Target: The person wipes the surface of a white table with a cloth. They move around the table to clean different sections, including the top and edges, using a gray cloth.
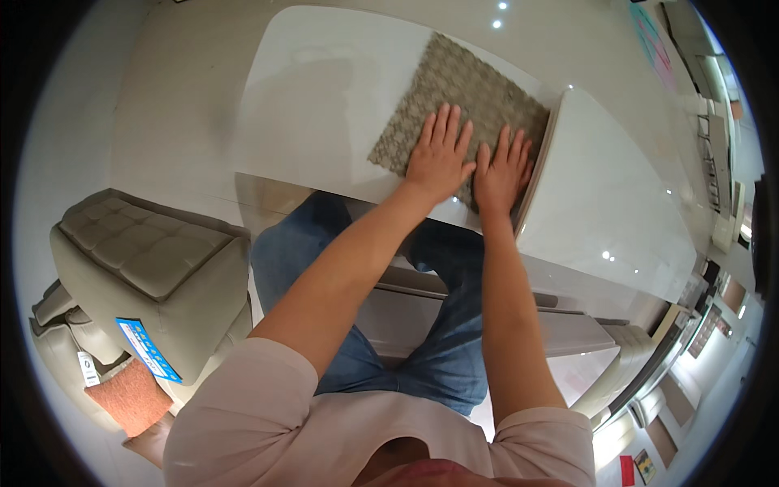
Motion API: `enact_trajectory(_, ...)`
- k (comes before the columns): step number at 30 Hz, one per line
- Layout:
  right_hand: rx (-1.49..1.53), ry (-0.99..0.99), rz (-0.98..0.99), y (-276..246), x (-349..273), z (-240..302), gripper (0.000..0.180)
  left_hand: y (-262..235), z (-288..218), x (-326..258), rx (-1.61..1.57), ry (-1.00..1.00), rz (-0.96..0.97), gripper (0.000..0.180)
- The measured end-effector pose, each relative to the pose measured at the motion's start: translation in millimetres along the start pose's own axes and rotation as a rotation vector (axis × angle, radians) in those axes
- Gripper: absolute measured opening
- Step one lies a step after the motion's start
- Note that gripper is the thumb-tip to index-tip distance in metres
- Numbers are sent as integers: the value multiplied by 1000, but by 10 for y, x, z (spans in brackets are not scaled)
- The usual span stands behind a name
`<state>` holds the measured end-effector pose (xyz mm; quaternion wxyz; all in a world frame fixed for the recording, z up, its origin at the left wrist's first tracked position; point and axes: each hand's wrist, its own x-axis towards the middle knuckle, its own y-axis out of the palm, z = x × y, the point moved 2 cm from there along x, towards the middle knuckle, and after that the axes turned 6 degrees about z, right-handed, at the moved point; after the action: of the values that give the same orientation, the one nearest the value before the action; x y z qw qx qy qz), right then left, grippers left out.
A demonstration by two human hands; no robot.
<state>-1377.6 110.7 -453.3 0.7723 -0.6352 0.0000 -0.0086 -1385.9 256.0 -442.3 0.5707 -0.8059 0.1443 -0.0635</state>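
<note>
A greyish-brown textured mat (475,81), patterned all over, lies flat on a glossy white table (312,122). Its right edge meets a raised ledge (538,162) where another white section begins. My left hand (439,158) rests palm down on the mat's near part, fingers stretched out and slightly spread. Beside it, my right hand (501,174) also lies flat, close to the ledge, with its fingers extended. Neither hand grips anything. Part of the mat's near edge is hidden under my hands and wrists.
Right of the ledge stretches a second glossy white surface (604,178). To my left stands a grey-beige padded sofa (154,252) with a blue label (148,349) and an orange cushion (131,396). My knees reach under the table's near edge.
</note>
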Motion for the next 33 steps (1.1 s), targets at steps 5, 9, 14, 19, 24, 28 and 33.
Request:
enact_trajectory(5,-68,61,20,68,-609,359,59,-61,181,-627,-107,-63,79,73)
enact_trajectory(9,-27,-92,56,136,-811,1026,57,-249,506,-1057,-159,-334,122,71)
enact_trajectory(14,194,-390,23,258,-495,1856,50,-337,1135,-1271,-6,-679,-10,75)
enact_trajectory(19,363,-630,7,513,65,2535,49,-290,2037,-1216,163,-884,-86,75)
enact_trajectory(24,154,-584,-5,572,556,2374,57,-228,2145,-724,223,-643,-252,69)
enact_trajectory(28,89,-485,-17,552,751,1762,63,-193,1674,-307,338,-494,-130,67)
enact_trajectory(33,89,-335,-26,232,679,893,64,-103,848,33,260,-330,-139,70)
